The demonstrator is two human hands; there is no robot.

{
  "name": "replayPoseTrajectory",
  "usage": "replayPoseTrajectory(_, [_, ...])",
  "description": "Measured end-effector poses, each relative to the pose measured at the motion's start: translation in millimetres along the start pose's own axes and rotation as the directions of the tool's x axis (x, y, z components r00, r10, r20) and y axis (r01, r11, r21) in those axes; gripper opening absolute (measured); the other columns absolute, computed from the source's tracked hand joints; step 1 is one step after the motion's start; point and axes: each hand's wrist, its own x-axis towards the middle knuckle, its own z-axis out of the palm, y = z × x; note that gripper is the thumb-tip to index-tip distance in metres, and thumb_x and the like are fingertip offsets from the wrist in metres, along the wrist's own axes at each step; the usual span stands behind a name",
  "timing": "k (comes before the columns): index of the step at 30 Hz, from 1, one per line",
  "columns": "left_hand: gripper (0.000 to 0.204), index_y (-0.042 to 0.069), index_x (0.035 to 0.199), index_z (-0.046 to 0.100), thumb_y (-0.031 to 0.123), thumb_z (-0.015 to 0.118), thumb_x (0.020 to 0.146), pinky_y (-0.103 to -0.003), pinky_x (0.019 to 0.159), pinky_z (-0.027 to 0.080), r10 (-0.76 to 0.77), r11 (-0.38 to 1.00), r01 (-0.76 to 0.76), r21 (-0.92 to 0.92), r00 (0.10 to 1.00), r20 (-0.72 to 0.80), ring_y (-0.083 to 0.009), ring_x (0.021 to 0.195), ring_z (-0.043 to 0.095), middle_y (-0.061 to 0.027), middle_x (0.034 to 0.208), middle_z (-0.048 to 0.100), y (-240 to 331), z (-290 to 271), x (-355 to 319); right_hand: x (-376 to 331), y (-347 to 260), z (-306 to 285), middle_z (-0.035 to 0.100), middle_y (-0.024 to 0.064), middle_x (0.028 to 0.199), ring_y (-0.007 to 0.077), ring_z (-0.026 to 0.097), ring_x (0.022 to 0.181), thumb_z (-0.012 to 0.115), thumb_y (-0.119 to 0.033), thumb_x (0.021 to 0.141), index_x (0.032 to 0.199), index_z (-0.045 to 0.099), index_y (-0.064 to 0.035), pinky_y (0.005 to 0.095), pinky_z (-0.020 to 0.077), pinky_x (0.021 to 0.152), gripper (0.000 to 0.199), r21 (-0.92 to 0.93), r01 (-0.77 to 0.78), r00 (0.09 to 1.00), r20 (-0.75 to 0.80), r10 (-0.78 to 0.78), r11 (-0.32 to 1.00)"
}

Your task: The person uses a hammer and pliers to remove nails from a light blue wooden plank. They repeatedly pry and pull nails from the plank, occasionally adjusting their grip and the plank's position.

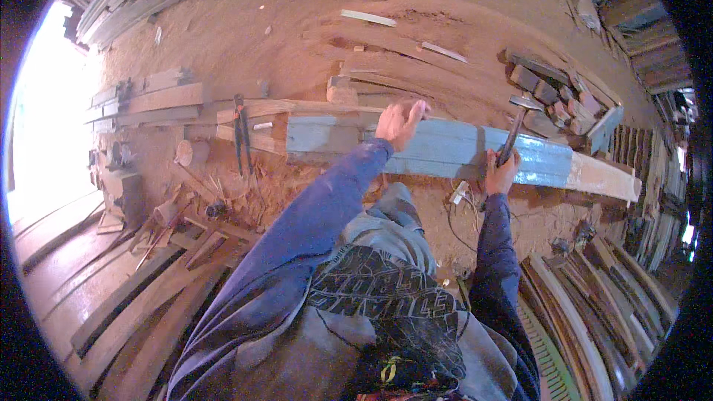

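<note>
A long wooden beam (616,180) lies across in front of me, its middle covered by light-blue painted boards (453,145). My right hand (501,172) is closed round the handle of a hammer (512,134), whose metal head points away from me above the boards' right part. Over the middle of the blue boards is my left hand (399,126), its fingers bent and drawn together; what they may hold is too small to make out. A pair of long-handled pincers (239,134) rests across the beam's left end, near a small white piece (263,126).
Wood offcuts (546,89) are heaped beyond the beam on the right. Planks are stacked at far left (152,96) and near right (587,319). A white power socket (460,193) with a cord lies on the brown floor. Stumps (191,152) stand at left.
</note>
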Motion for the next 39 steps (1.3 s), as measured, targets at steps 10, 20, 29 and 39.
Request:
replayPoseTrajectory(10, [0.032, 0.012, 0.109, 0.069, 0.034, 0.048, 0.098, -0.048, 0.084, 0.052, -0.058, 0.898, 0.139, 0.417, 0.978, -0.201, -0.0372, 0.102, 0.065, -0.0144, 0.112, 0.068, 9, 25, 3, 29, 13, 3, 0.03, 0.0101, 0.157, 0.0381, 0.015, 0.149, 0.079, -0.048, 0.079, 0.088, 0.058, -0.0067, 0.0603, 0.0057, 0.117, 0.047, -0.162, 0.183, 0.965, 0.217, -0.146, 0.97])
replayPoseTrajectory(20, [0.048, -0.003, 0.113, 0.064, 0.041, 0.056, 0.094, -0.052, 0.105, 0.043, 0.13, 0.69, 0.11, 0.716, 0.953, -0.272, -0.0381, 0.106, 0.064, -0.0201, 0.114, 0.066, -7, 50, 26, 24, 10, 0, 0.035, 0.0103, 0.153, 0.0365, 0.014, 0.15, 0.078, -0.051, 0.078, 0.088, 0.059, -0.0085, 0.0615, 0.0037, 0.117, 0.048, -0.151, 0.18, 0.961, 0.237, -0.141, 0.972])
replayPoseTrajectory(29, [0.066, -0.001, 0.12, 0.063, 0.057, 0.05, 0.093, -0.047, 0.112, 0.035, -0.17, 0.672, 0.26, 0.693, 0.965, -0.198, -0.0379, 0.117, 0.059, -0.0241, 0.123, 0.062, -3, 53, 33, 26, 11, 1, 0.036, 0.0116, 0.152, 0.0363, 0.015, 0.149, 0.077, -0.052, 0.079, 0.092, 0.06, -0.008, 0.0597, 0.0052, 0.118, 0.049, -0.147, 0.179, 0.966, 0.215, -0.145, 0.973])
replayPoseTrajectory(39, [0.022, 0.008, 0.102, 0.066, 0.016, 0.064, 0.082, -0.045, 0.09, 0.049, 0.359, 0.658, -0.196, 0.727, 0.931, -0.073, -0.0329, 0.106, 0.062, -0.0087, 0.098, 0.067, -15, 16, -34, 25, 10, 3, 0.037, 0.0044, 0.153, 0.0352, 0.02, 0.148, 0.079, -0.055, 0.073, 0.103, 0.064, -0.0076, 0.0602, 0.0065, 0.119, 0.057, -0.192, 0.15, 0.971, 0.215, -0.108, 0.97])
